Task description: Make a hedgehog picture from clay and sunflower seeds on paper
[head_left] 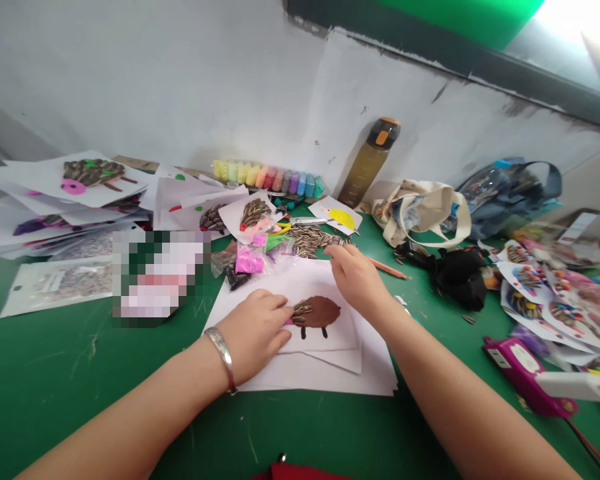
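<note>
My left hand (260, 332), with a silver bracelet at its wrist, lies on white paper (300, 373) with its fingers spread. Its fingertips touch the left end of a brown clay hedgehog shape (325, 313). Striped sunflower seeds (303, 312) are stuck on that end, near a bit of pink clay, and two short dark legs show below. My right hand (356, 279) is over the paper's far edge, fingers curled together at a pile of loose sunflower seeds (313, 240). Whatever is between those fingertips is hidden.
Clay packets (250, 257) lie beyond the paper, near scissors (307, 220) and an orange pencil (387, 268). A bottle (370, 163) leans on the wall. Finished seed pictures (93, 177) are stacked left. Bags (425, 213) and a magenta device (527, 373) are at right.
</note>
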